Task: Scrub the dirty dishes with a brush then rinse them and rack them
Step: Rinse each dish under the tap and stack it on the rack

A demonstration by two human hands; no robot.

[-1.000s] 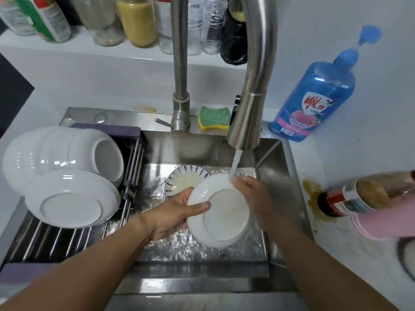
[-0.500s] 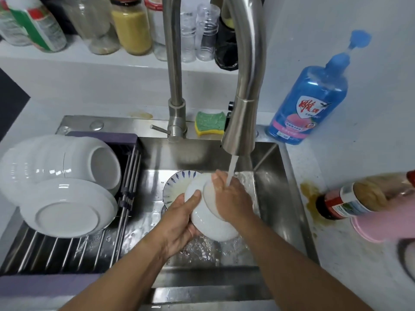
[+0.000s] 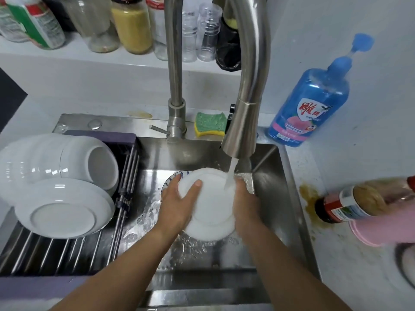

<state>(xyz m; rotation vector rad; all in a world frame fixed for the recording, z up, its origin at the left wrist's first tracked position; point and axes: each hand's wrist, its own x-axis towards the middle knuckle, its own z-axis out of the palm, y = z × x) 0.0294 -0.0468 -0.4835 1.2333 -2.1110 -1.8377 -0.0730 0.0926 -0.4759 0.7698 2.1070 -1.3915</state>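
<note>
Rinsing stage: a round white ceramic plate (image 3: 211, 205) is gripped by its rim in the left hand (image 3: 177, 205) and right hand (image 3: 246, 205) under the running steel tap (image 3: 244, 122), over the sink (image 3: 272, 198) middle. White dishes (image 3: 62, 212) are already racked at its left edge; a blue-patterned dish (image 3: 168, 181) apparently awaits.

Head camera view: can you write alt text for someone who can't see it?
The left hand and right hand hold a white plate under water running from a steel faucet into a sink. White dishes lie on the rack at left; a patterned bowl sits behind the plate.
</note>
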